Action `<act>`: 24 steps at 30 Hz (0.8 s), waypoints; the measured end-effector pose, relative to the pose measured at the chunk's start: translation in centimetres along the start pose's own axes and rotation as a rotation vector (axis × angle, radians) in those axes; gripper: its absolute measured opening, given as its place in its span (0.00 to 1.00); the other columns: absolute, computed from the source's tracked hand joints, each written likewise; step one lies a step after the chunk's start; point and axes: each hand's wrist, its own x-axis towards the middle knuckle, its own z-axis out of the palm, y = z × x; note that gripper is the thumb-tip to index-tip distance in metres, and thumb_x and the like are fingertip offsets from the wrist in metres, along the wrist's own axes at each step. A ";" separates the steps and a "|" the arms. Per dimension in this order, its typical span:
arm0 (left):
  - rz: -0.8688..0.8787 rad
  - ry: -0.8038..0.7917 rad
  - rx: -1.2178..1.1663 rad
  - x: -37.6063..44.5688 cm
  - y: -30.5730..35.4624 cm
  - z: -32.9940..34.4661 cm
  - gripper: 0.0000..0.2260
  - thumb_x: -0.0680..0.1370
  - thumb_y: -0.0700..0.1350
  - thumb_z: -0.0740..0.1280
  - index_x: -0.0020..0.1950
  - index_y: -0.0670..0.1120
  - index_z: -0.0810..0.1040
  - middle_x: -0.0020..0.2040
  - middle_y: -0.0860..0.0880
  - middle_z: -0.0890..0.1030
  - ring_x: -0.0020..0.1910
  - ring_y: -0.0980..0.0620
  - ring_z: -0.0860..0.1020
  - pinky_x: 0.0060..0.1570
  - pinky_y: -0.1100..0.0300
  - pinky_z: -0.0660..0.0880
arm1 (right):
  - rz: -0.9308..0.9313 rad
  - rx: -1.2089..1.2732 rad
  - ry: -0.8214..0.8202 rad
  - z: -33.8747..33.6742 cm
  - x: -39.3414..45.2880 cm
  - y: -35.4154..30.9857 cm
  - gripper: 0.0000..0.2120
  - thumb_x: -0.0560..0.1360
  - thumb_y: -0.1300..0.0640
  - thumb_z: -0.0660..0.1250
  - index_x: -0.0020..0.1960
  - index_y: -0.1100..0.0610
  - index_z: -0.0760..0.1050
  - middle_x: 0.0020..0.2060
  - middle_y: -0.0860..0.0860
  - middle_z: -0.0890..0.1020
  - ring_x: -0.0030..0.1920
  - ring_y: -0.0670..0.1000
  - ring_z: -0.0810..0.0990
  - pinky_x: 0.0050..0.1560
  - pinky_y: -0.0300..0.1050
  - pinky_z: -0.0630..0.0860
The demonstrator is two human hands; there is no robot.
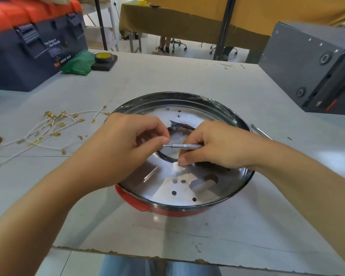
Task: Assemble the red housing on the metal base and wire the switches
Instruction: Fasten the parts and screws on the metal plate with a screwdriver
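Both forearms are bare to the frame's edges, with no sleeves, watch or rings showing. The left hand (127, 144) and right hand (213, 148) wear no gloves. Light blue trousers (127, 265) cover the lap.

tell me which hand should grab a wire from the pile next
Left. The wires lie on the table beside the left hand, which only pinches the screwdriver tip; the right hand grips its shaft.

Right hand (213, 146) gripping a screwdriver (184, 146), left hand (127, 144) pinching its tip; above metal base (187, 188) in red housing (173, 212)
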 end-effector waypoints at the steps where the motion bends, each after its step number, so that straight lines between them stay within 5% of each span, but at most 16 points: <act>1: 0.013 0.005 -0.012 0.0 0.0 -0.1 0.04 0.75 0.49 0.66 0.43 0.54 0.81 0.35 0.59 0.80 0.39 0.59 0.77 0.38 0.71 0.71 | -0.003 0.000 0.004 0.0 0.0 0.0 0.17 0.70 0.51 0.72 0.25 0.48 0.73 0.18 0.41 0.72 0.23 0.40 0.69 0.26 0.30 0.64; 9: 0.147 0.013 -0.232 0.0 0.9 -1.0 0.05 0.73 0.50 0.66 0.43 0.53 0.81 0.39 0.55 0.81 0.38 0.52 0.79 0.38 0.58 0.75 | -0.022 0.007 0.008 0.1 -0.2 -0.1 0.16 0.71 0.51 0.72 0.26 0.47 0.73 0.19 0.40 0.73 0.24 0.40 0.70 0.26 0.30 0.64; 16: 0.361 -0.217 -0.113 0.6 1.7 1.0 0.04 0.70 0.43 0.71 0.41 0.52 0.85 0.33 0.57 0.80 0.31 0.57 0.77 0.33 0.70 0.68 | -0.036 0.015 -0.009 0.2 -0.3 -0.2 0.23 0.72 0.56 0.70 0.19 0.46 0.72 0.15 0.43 0.67 0.22 0.42 0.68 0.24 0.30 0.62; 21: 0.374 -0.287 -0.025 0.5 1.0 -0.1 0.05 0.72 0.49 0.68 0.45 0.57 0.82 0.36 0.60 0.79 0.36 0.62 0.77 0.36 0.73 0.67 | -0.026 0.034 0.033 0.5 -0.3 -0.3 0.11 0.72 0.55 0.70 0.31 0.51 0.79 0.18 0.40 0.73 0.24 0.38 0.71 0.26 0.28 0.65; 24: 0.368 -0.281 -0.013 0.4 1.1 0.0 0.05 0.72 0.49 0.69 0.46 0.58 0.80 0.37 0.62 0.79 0.35 0.61 0.78 0.34 0.72 0.68 | -0.031 0.041 0.033 0.5 -0.4 -0.3 0.13 0.72 0.55 0.70 0.29 0.52 0.77 0.17 0.40 0.72 0.25 0.38 0.71 0.26 0.29 0.65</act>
